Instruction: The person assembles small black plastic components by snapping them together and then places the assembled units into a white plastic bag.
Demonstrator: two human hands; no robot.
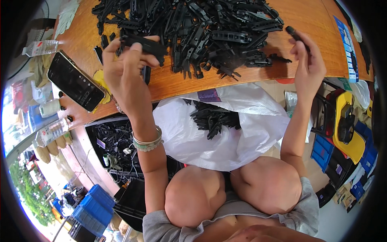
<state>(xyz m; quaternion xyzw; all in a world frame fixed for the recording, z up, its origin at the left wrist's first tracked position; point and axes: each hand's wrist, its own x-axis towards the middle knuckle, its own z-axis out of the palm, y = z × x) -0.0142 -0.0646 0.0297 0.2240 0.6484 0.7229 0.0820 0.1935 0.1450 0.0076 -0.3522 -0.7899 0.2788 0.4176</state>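
My left hand, with a bracelet at the wrist, is raised over the table's near edge. Its fingers close round a flat, elongated black plastic part. To the right, my right hand pinches a slim, short black plastic piece, slightly blurred. Between and beyond both hands spreads a large heap of black plastic parts, many long and slotted. Below the table edge, an open white woven sack rests in front of my knees, with more black parts inside.
A phone lies on the wooden table at left, near a plastic bottle. Below stands a black bin of dark parts and cables. Blue crates are at lower left; a yellow chair is at right.
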